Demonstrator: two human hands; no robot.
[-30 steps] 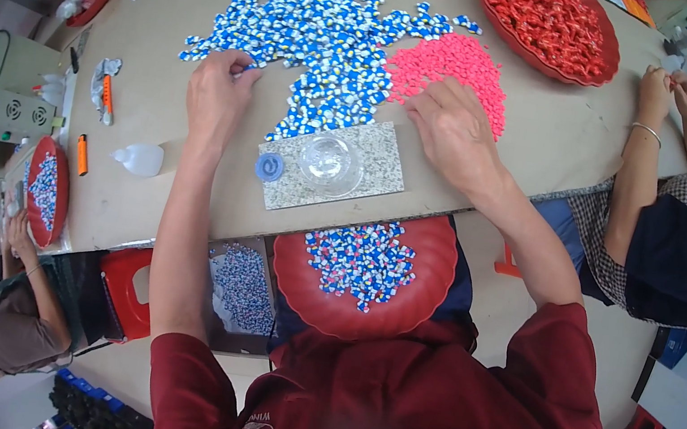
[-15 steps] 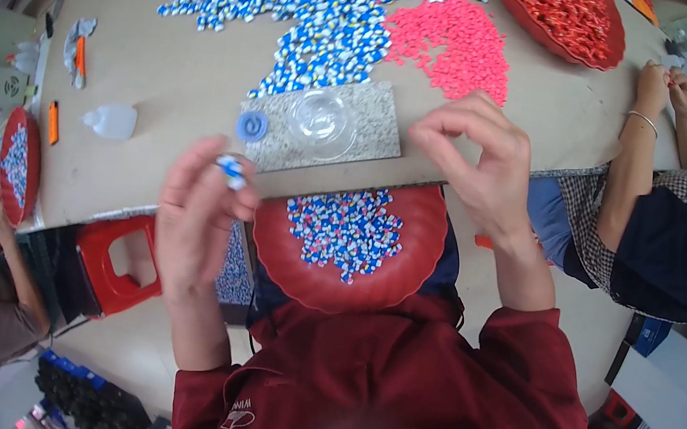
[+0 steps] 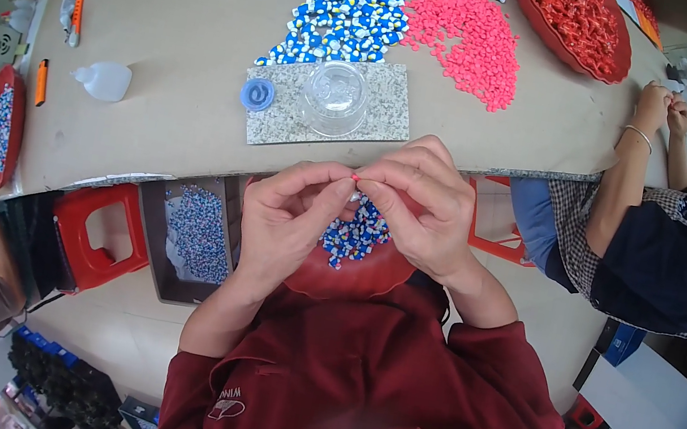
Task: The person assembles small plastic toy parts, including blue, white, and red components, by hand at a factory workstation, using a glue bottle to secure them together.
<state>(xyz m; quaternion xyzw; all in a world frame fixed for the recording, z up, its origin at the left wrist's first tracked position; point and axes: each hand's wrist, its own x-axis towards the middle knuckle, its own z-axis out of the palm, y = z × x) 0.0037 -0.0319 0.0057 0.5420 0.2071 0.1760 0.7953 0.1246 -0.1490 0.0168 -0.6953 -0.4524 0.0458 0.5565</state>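
My left hand and my right hand meet fingertip to fingertip above the red scalloped bowl. A small pink piece shows between the pinched fingers of both hands. Whitish bits appear just under the left fingers; whether that hand also holds them I cannot tell. Many small blue-and-white pieces lie in the bowl, which my hands partly cover. Beyond the hands a clear round dish stands on a speckled stone slab, with a small blue round cap-like piece at its left.
Loose blue-and-white pieces and pink pieces cover the far table. A red bowl holds red pieces. At left are a white squeeze bottle and orange cutter. A grey bin and red stool stand below. Co-workers sit on both sides.
My hands were apart, the left with a blue-and-white piece at its fingers. Both have come together over the bowl, with a pink piece between the fingertips. The grey bin shows more.
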